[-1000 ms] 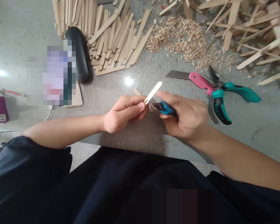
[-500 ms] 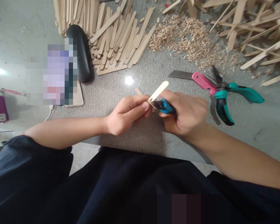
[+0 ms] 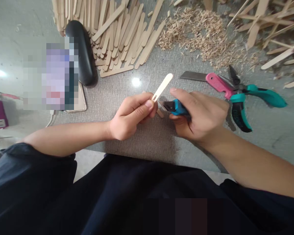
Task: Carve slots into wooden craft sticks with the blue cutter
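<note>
Between the thumb and fingers of my left hand [image 3: 133, 114] is a wooden craft stick [image 3: 163, 85], tilted up to the right. A small slot shows in the stick just above my thumb. My right hand [image 3: 201, 112] is wrapped round a blue utility knife [image 3: 180, 107], its short blade pointing left. The blade tip is close to my left fingertips but apart from the stick. Under my hands, another craft stick [image 3: 159, 113] lies on the table, mostly hidden by my left hand.
Loose craft sticks [image 3: 127, 36] lie at the back, beside a heap of wood shavings [image 3: 198, 32]. More sticks [image 3: 281, 57] are scattered at the far right. A pink cutter [image 3: 218, 85] and teal-handled pliers [image 3: 267, 94] lie right. At left are a black case [image 3: 82, 54] and a phone [image 3: 80, 101].
The knife has pulled away to the right from the craft stick. The stick has turned slightly more upright, and its slot shows more clearly.
</note>
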Demonstrator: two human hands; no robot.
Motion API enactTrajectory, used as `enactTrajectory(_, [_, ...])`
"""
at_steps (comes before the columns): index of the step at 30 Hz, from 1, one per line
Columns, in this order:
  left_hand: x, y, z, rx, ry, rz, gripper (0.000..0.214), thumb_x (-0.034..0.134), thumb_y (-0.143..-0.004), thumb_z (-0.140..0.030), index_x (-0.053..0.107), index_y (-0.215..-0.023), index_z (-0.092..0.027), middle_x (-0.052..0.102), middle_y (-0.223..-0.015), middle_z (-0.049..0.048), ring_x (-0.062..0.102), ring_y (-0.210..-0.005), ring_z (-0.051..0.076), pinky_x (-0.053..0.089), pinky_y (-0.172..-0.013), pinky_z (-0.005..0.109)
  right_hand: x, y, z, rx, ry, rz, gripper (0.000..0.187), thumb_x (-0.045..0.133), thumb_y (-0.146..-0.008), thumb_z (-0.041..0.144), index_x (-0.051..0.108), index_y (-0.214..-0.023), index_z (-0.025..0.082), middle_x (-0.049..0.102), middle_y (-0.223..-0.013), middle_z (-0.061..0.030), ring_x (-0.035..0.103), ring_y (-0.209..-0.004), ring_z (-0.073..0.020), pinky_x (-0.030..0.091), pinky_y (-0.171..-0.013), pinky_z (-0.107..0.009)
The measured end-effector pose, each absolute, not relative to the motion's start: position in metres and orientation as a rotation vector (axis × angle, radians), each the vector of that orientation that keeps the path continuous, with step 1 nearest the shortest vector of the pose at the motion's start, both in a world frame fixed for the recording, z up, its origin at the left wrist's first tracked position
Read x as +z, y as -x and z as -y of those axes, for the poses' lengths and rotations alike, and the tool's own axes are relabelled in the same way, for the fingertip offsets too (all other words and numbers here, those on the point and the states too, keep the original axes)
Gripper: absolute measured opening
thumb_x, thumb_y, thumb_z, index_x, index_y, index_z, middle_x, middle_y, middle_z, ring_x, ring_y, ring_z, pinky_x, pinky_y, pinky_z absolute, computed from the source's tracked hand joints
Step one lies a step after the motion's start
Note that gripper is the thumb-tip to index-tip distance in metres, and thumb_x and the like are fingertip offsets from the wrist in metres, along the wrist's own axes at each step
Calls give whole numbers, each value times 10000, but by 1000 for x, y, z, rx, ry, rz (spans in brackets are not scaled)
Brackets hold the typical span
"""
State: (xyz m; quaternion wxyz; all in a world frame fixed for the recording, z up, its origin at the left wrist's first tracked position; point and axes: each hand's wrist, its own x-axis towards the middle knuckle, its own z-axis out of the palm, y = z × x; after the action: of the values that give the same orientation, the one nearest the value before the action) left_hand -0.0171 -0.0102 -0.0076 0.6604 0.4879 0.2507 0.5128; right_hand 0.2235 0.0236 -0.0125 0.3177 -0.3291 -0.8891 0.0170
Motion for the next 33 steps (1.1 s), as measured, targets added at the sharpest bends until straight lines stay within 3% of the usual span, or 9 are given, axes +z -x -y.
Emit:
enactTrajectory(20, [-7, 18, 9, 1134, -1093, -523, 336, 589, -1199, -303, 656, -894, -181, 451, -680, -45, 383, -541, 49, 325, -501, 186, -12, -222, -25, 28, 832, 2321, 522, 448, -1256, 531, 740, -1456, 147, 747, -819, -41, 568, -651, -170, 356, -631, -379])
enactTrajectory(28, [-6, 18, 8, 1094, -1057, -510, 346, 621, -1188, -359, 661, -892, -185, 447, -672, -47, 376, -536, 56, 294, -492, 212, -5, -225, -25, 102, 826, 2383, 509, 397, -1264, 547, 699, -1474, 194, 733, -795, -16, 649, -636, -184, 408, -608, -372])
enactTrajectory(33, [-1, 23, 6, 1038, -1127, -417, 322, 555, -1208, -272, 613, -903, -188, 438, -695, -48, 387, -569, 53, 335, -535, 216, 2, -228, -22, 253, 822, 2444, 443, 380, -1274, 524, 641, -1505, 250, 759, -841, 13, 718, -692, -179, 483, -632, -340])
